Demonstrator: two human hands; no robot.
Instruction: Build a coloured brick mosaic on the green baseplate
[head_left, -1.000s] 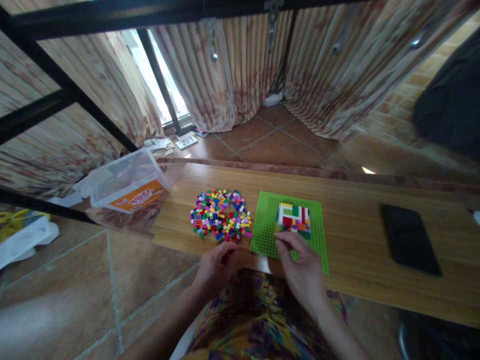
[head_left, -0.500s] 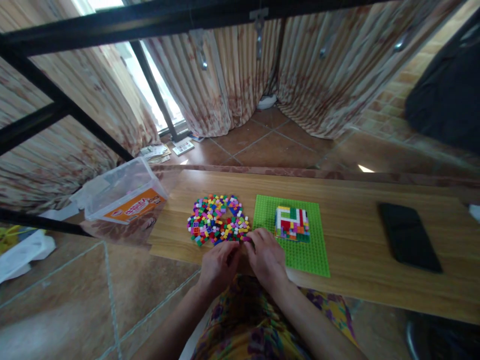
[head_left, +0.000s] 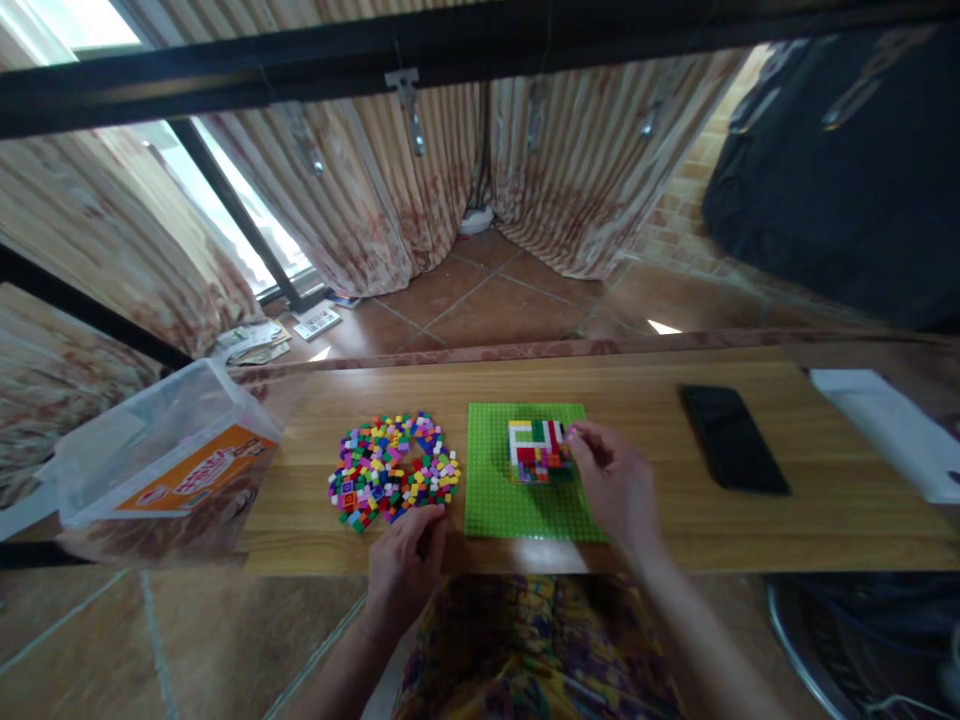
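Note:
A multicoloured block of toy bricks [head_left: 531, 462] stands on the green baseplate [head_left: 491, 510]. My right hand [head_left: 619, 485] is at the block's right edge, thumb and fingertips pinched round a small pink toy brick [head_left: 572, 432]. Whether that brick touches the block is hard to tell. To the left of the baseplate lies a loose pile of small toy bricks [head_left: 375, 470] in many colours. At the near edge of this pile rests my left hand [head_left: 409, 560], its fingers curled together; what they hold, if anything, is hidden.
A dark phone or tablet [head_left: 733, 440] lies on the wooden board [head_left: 645, 390] at the right, with a white sheet [head_left: 885, 425] beyond it. Beside the board's left end stands a clear plastic box [head_left: 180, 420] with an orange label. A black bar [head_left: 480, 40] crosses overhead.
My right hand has moved from beside my left hand to the right side of the brick block, carrying the pink brick. My left hand stays near the pile. The view has shifted right.

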